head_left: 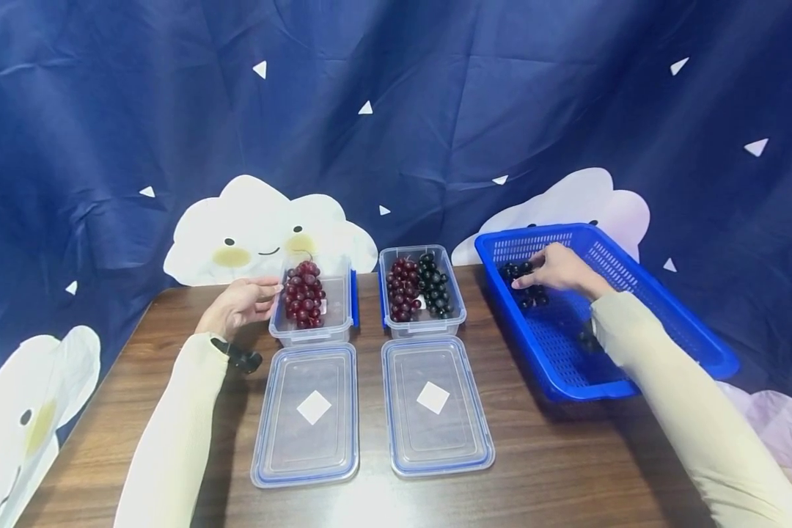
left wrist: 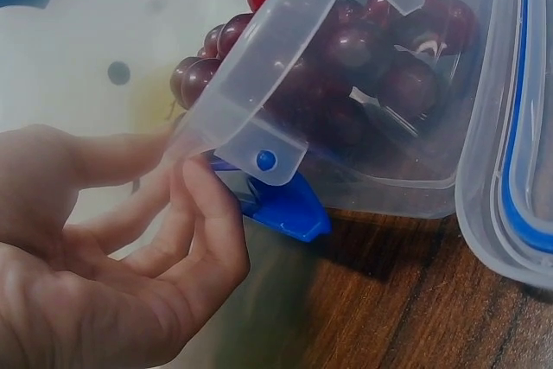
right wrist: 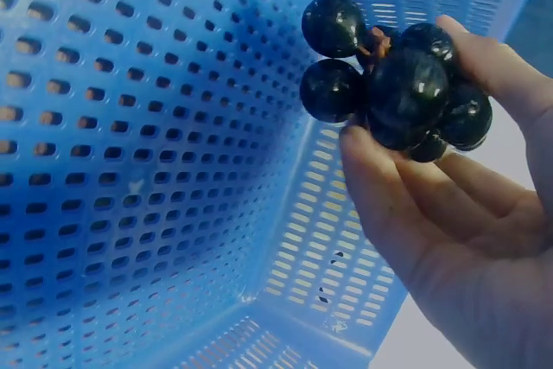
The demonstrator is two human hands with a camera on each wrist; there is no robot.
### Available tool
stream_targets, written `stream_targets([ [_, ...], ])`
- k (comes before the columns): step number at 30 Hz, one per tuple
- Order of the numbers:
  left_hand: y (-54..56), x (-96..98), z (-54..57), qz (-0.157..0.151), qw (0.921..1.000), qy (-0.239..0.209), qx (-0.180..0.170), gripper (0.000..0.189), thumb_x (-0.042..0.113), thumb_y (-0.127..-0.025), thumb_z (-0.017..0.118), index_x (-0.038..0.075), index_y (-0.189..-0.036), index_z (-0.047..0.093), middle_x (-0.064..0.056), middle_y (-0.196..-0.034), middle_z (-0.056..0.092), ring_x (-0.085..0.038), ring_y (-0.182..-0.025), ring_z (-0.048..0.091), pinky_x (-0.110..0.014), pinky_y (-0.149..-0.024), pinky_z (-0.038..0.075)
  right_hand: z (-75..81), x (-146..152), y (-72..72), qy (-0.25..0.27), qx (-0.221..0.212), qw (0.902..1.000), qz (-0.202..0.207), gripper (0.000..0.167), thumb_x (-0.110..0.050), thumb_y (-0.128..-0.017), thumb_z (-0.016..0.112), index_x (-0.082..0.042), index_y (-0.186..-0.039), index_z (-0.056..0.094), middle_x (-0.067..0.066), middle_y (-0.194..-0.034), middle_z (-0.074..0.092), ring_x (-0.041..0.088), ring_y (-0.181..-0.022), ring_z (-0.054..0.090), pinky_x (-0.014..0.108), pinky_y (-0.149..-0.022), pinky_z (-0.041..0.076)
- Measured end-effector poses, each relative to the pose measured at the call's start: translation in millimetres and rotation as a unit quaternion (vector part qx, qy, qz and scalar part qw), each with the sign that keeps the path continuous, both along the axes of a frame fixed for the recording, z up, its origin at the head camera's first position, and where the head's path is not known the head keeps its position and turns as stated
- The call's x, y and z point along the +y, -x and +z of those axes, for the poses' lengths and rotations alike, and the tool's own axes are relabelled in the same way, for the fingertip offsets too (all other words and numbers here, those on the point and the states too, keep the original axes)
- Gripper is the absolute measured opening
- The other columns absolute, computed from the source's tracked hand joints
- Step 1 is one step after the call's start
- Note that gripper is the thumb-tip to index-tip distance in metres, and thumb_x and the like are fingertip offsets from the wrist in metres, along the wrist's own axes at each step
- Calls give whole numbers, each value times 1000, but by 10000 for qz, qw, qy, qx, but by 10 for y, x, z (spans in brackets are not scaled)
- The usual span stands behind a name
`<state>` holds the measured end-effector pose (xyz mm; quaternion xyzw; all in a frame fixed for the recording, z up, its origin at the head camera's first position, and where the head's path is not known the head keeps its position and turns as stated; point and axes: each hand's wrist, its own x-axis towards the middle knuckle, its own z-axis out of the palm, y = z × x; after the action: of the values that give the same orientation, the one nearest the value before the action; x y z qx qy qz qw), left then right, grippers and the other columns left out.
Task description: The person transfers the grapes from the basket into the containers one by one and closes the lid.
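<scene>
My left hand [head_left: 236, 304] pinches the left rim of a clear plastic container [head_left: 312, 336]. A bunch of red grapes [head_left: 305, 293] lies in its left half. In the left wrist view, thumb and fingers meet at the rim above a blue latch [left wrist: 292, 209] that hangs down. Inside a blue basket [head_left: 546, 352], my right hand [head_left: 559, 268] holds a bunch of black grapes [right wrist: 406, 97] between thumb and fingers, near the basket's far left side. More black grapes [head_left: 589, 338] lie lower in the basket, partly hidden by the right forearm.
A second clear container [head_left: 424, 330] stands between the first one and the basket, with red grapes [head_left: 403, 290] and black grapes [head_left: 435, 287] side by side. Two blue-edged lids, a left lid [head_left: 306, 447] and a right lid [head_left: 441, 444], lie in front on the wooden table [head_left: 534, 469].
</scene>
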<state>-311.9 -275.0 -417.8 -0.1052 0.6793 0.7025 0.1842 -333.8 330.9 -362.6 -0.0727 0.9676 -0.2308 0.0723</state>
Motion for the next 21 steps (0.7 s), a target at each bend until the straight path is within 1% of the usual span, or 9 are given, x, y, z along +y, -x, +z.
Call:
stream_targets([
  [4, 3, -3, -1, 13, 10000, -20, -4, 18, 8, -107, 58, 13, -124, 57, 8, -85, 71, -5, -78, 66, -19, -71, 59, 35, 30, -49, 349, -120, 9992, -136, 91, -55, -88, 82, 12, -143, 53, 37, -141, 59, 47, -117, 67, 67, -108, 52],
  [6, 5, -10, -8, 17, 10000, -45, -19, 20, 7, -107, 58, 12, -126, 56, 8, -85, 71, -6, -78, 66, -19, -71, 59, 44, 40, -67, 478, -144, 9986, -195, 92, -56, -88, 80, 11, -144, 52, 37, -141, 59, 44, -112, 70, 64, -105, 55],
  [9, 6, -17, -8, 1, 10000, -47, -24, 23, 8, -107, 57, 11, -130, 54, 9, -86, 71, -5, -78, 65, -19, -71, 59, 71, 56, -84, 721, -62, 9969, -304, 91, -56, -89, 80, 10, -145, 51, 36, -140, 60, 41, -109, 72, 61, -102, 58],
  [11, 8, -19, -12, 0, 10000, -79, -24, 28, 8, -107, 58, 9, -134, 53, 8, -86, 70, -5, -79, 65, -19, -72, 59, 94, 64, -93, 941, 69, 9948, -380, 92, -57, -88, 80, 10, -145, 52, 36, -138, 62, 39, -108, 73, 59, -101, 59],
  [15, 5, -18, -12, -62, 9999, -115, -25, 41, 8, -107, 58, 6, -147, 47, 9, -87, 70, -5, -80, 65, -19, -72, 58, 179, 53, -116, 1361, 330, 9885, -578, 95, -59, -87, 80, 8, -148, 50, 35, -140, 61, 42, -121, 67, 60, -108, 55],
  [17, 2, -14, -10, -63, 9999, -113, -21, 43, 8, -107, 58, 5, -148, 46, 9, -88, 70, -5, -80, 65, -19, -73, 58, 238, 33, -125, 1504, 437, 9854, -674, 97, -60, -87, 80, 7, -150, 48, 34, -142, 60, 43, -128, 62, 58, -111, 53],
  [18, -2, -14, -8, -65, 9999, -131, -18, 42, 8, -107, 58, 6, -148, 46, 9, -88, 70, -5, -81, 65, -19, -73, 58, 267, 19, -131, 1561, 493, 9838, -733, 99, -61, -87, 80, 6, -152, 47, 34, -143, 60, 42, -131, 60, 54, -110, 55],
  [19, -5, -15, -9, -46, 9999, -144, -23, 40, 8, -107, 58, 6, -146, 48, 8, -88, 70, -5, -81, 65, -18, -73, 58, 290, 1, -134, 1616, 575, 9821, -785, 98, -61, -86, 80, 5, -152, 48, 33, -143, 60, 41, -131, 59, 46, -107, 58],
  [21, -7, -9, -13, -15, 9999, -158, -30, 32, 8, -107, 58, 9, -138, 52, 8, -88, 70, -6, -81, 65, -18, -72, 58, 329, -40, -151, 1749, 787, 9779, -836, 94, -59, -88, 80, 3, -152, 50, 31, -141, 62, 36, -128, 60, 28, -95, 60],
])
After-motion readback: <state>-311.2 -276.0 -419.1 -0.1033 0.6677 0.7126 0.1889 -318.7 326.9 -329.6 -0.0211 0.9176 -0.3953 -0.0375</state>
